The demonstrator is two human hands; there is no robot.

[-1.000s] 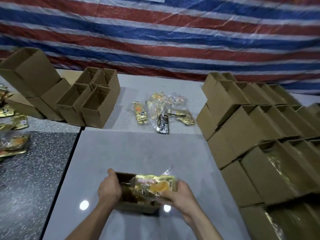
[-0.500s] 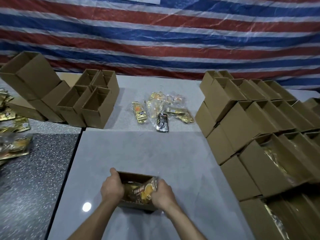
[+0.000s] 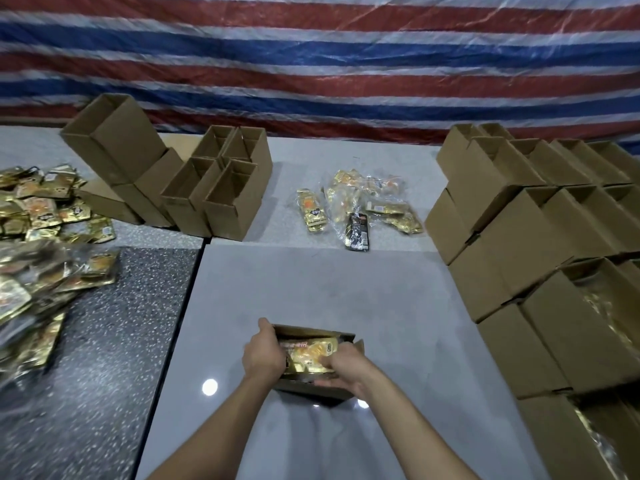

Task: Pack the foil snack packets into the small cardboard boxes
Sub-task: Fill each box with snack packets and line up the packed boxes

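Up close, the left hand (image 3: 263,355) has its fingers curled over the left rim of the small cardboard box (image 3: 311,393), which sits on the grey table (image 3: 311,289). The right hand (image 3: 346,372) has its fingers curled round the right end of a gold foil packet (image 3: 311,351). The packet lies face up in the box's open top, long axis running left to right. Further back there's a bunch of loose packets (image 3: 360,206), 4 open boxes (image 3: 214,188) at far left, and stacked boxes (image 3: 519,237) on the right.
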